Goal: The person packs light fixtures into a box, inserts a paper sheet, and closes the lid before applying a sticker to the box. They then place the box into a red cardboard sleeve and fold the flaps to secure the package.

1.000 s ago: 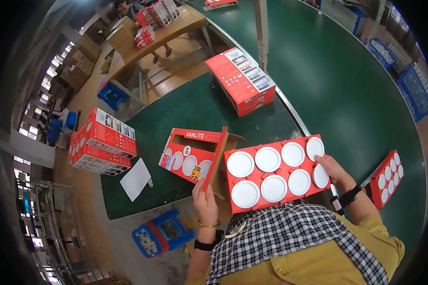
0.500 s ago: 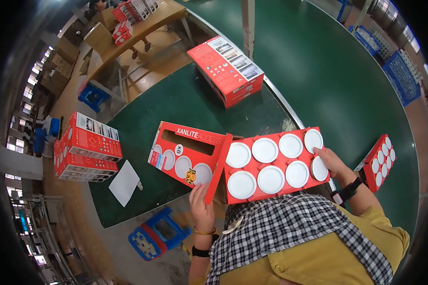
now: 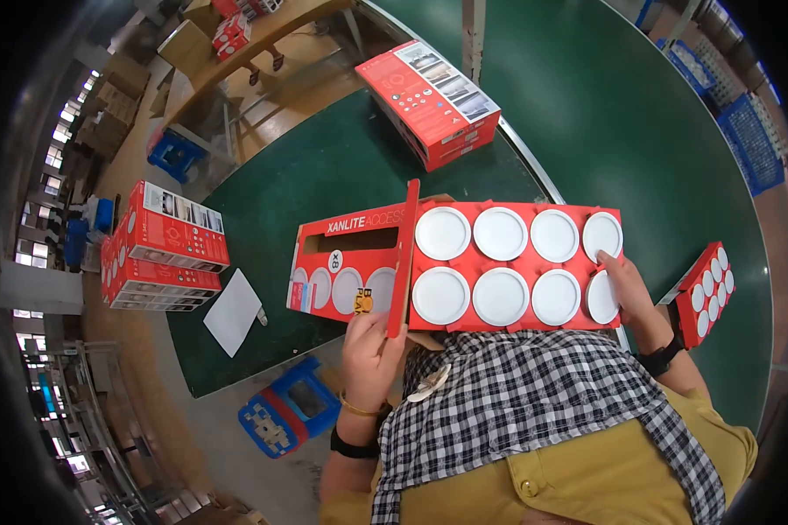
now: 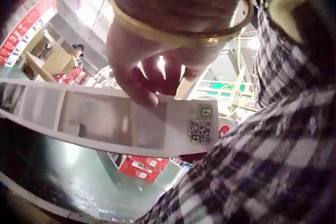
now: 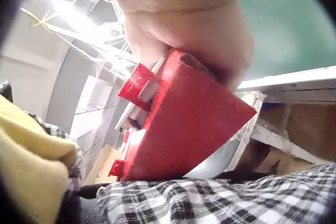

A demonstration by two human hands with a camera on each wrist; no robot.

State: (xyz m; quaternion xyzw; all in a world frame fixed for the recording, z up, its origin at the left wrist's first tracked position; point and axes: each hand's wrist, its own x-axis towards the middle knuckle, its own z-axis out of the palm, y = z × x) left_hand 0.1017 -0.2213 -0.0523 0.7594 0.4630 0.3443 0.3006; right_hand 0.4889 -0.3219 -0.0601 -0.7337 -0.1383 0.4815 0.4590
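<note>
Right hand (image 3: pixel 632 296) has got the red tray (image 3: pixel 528 265) gripped, white discs (image 3: pixel 500 297) up. Left hand (image 3: pixel 369 357) is pinching the XANLITE box (image 3: pixel 359 260) by its flap (image 3: pixel 404 262).

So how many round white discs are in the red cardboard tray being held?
8 round white discs: four in the far row of the red cardboard tray, four in the near. The right hand overlaps some; none seems fully hidden.
</note>
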